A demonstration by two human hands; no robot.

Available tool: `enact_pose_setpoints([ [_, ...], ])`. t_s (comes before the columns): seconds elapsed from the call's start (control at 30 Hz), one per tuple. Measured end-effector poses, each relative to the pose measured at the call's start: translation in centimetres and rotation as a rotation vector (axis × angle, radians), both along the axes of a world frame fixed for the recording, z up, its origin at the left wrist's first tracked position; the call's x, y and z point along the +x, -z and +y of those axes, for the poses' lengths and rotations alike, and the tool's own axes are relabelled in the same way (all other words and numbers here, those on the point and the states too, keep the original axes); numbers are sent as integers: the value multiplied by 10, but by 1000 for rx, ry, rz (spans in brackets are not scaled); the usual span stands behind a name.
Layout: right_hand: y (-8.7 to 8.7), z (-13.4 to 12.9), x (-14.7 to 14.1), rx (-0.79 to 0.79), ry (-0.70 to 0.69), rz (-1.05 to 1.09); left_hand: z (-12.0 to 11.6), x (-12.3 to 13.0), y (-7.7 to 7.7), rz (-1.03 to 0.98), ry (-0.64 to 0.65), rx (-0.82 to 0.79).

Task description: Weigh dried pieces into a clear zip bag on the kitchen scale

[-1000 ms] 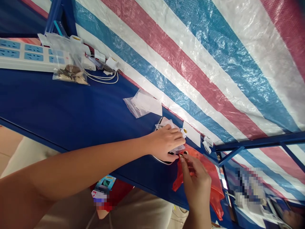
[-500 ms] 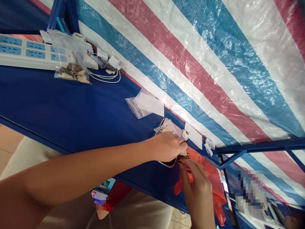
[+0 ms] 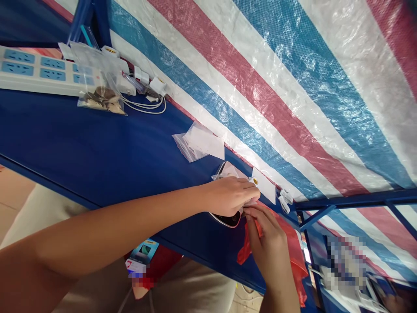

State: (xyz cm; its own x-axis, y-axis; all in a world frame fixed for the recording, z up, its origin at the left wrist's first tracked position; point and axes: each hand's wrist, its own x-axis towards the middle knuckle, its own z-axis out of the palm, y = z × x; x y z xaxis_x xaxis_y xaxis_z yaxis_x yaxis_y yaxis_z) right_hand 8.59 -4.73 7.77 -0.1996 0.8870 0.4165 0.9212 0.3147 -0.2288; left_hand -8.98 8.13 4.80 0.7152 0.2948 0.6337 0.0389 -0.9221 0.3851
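My left hand [image 3: 233,195] reaches over a small scale [image 3: 233,221] with a dark display. Its fingers are closed at the mouth of a clear plastic bag [image 3: 216,177] lying on the scale, most of it hidden under the hand. Close against it, my right hand [image 3: 269,230] pinches a small brown dried-looking piece [image 3: 243,212], largely covered by the fingertips. Beneath and beside the right hand spreads a red plastic bag [image 3: 295,261].
A zip bag of brown and pale pieces [image 3: 102,101] leans on a power strip [image 3: 35,84] near chargers and a white cable [image 3: 146,111]. Flat clear bags with white paper [image 3: 205,141] lie mid-table. Behind the scale are a white card [image 3: 265,187] and crumpled plastic [image 3: 285,201]. A striped tarp [image 3: 260,87] rises behind.
My right hand has moved slightly up toward the left, bringing its fingertips against my left hand. The brown piece is now more hidden. My left fingers have shifted a little right.
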Motion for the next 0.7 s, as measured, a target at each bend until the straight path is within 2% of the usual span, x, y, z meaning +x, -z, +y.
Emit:
enact_pose_setpoints([
  [0.17,14,21,-8,211,225,160,4,-1,-1,-34,44,-144],
  [0.37,27,26,-20,144,375,341,8,-1,-1,-187,96,-338],
  [0.43,26,23,-22,129,323,311,8,0,-1,-231,112,-421],
  [0.57,18,24,-24,163,106,76,6,-1,-4,-296,121,-631],
  [0.7,-2,36,-21,284,79,118,10,-5,-8,-403,51,-712],
])
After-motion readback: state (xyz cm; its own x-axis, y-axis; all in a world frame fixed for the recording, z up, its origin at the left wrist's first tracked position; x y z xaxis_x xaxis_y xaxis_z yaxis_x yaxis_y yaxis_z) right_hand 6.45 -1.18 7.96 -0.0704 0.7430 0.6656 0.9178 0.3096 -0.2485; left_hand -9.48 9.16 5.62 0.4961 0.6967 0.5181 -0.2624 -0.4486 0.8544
